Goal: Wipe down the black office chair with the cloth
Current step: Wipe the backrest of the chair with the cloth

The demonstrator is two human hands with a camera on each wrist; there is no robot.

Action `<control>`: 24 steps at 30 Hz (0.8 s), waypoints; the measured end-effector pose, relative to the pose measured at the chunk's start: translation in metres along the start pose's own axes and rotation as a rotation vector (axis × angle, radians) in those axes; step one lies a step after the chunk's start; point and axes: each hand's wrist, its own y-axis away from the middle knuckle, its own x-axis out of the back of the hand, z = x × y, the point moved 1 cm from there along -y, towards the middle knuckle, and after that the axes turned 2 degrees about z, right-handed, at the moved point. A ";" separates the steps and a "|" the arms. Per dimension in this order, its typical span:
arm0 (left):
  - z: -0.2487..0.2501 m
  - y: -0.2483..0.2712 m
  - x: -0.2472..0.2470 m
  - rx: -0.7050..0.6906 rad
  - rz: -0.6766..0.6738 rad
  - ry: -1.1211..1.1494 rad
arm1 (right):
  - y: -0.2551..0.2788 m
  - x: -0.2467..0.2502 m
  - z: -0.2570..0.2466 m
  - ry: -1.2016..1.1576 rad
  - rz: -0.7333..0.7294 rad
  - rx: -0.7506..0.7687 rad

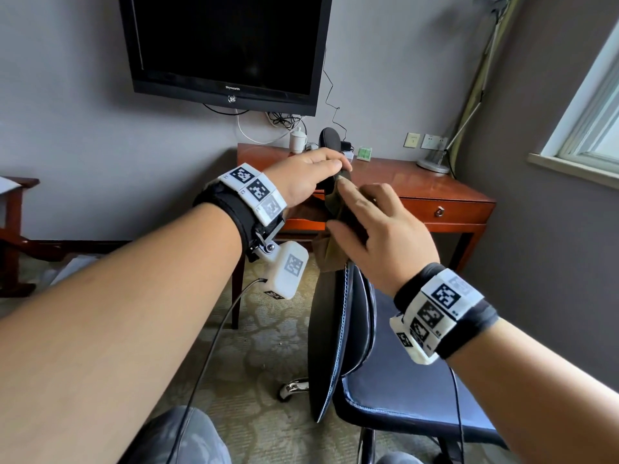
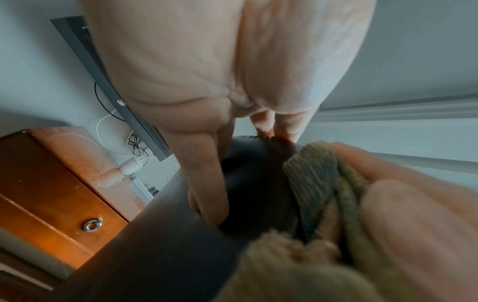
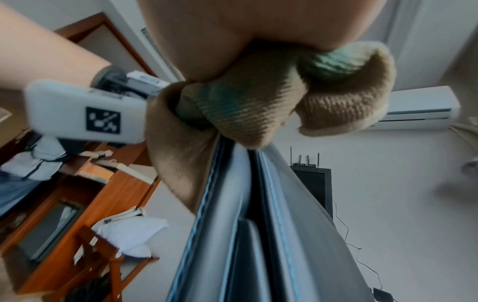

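The black office chair (image 1: 326,329) stands in front of me, its backrest seen edge-on and its seat (image 1: 402,396) to the right. My left hand (image 1: 311,179) grips the top of the backrest; in the left wrist view its thumb (image 2: 207,183) presses on the black top (image 2: 160,245). My right hand (image 1: 378,229) holds a brown-green cloth (image 1: 330,256) wrapped over the backrest's upper edge, just below the left hand. The bunched cloth (image 3: 245,106) sits under the right palm (image 3: 232,30) on the stitched chair edge (image 3: 232,245). The cloth (image 2: 310,183) shows beside the right hand's fingers (image 2: 401,214).
A wooden desk (image 1: 435,185) with a drawer stands close behind the chair, carrying a white cup (image 1: 297,140) and a lamp base (image 1: 433,164). A TV (image 1: 227,45) hangs on the wall above. A window (image 1: 596,112) is at the right. A chrome chair leg (image 1: 294,386) is on the carpet.
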 end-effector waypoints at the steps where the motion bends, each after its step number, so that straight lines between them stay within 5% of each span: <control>1: 0.000 0.000 0.000 0.004 -0.002 0.010 | 0.004 -0.001 0.000 0.040 -0.038 0.018; 13: -0.002 0.002 0.000 0.022 -0.023 0.031 | 0.002 -0.009 0.002 0.074 -0.002 0.122; 19: 0.001 0.001 -0.010 0.055 0.038 0.085 | 0.050 -0.016 0.013 0.151 -0.211 0.187; 24: 0.005 0.002 -0.009 0.023 0.037 0.076 | 0.013 0.015 0.010 0.019 -0.075 0.189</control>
